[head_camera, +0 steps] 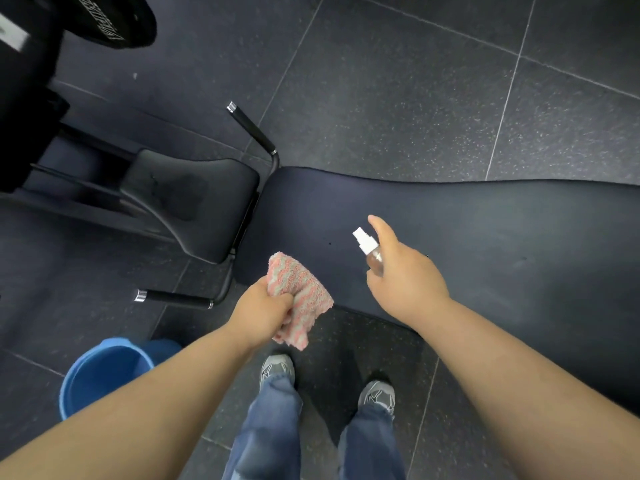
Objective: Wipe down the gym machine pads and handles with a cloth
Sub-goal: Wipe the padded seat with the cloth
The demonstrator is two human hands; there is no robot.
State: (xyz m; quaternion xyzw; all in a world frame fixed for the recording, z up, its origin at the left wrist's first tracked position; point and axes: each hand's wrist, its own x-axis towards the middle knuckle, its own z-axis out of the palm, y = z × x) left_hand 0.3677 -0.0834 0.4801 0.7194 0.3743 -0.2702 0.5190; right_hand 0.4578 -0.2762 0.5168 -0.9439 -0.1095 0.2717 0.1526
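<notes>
1. Nearest the camera: blue jeans (270, 438) and two grey shoes, left shoe (277, 368) and right shoe (377, 396), standing on the dark speckled floor (398, 98).
2. A blue bucket (104, 375) stands on the floor to the person's left, partly hidden behind the left forearm. Contents cannot be made out.
3. Left hand (263, 310): fingers curled tight round a bunched pink-and-grey cloth (299, 289). The cloth sticks out above and below the fist and sits over the near edge of the long pad (485, 244). Whether it touches the pad cannot be told.
4. Right hand (405, 275): wrapped round a small clear spray bottle (369, 249) with a white nozzle. The index finger (379, 225) is stretched out beside the nozzle. The bottle is held above the long pad, nozzle aimed up and left in the frame.
5. The long pad is dark, smooth and runs off the right edge of the view.
6. Near handle (173, 297): black grip with a chrome end cap, just left of the cloth and lower than the pads.
7. Seat pad (194, 202): dark and tilted, just beside the left end of the long pad, with a darker patch on its surface.
8. Far handle (249, 128): black grip with a chrome cap, rising beyond the gap between the two pads.
9. Top left: a black weight plate (114, 19) with white lettering, too blurred to read.
</notes>
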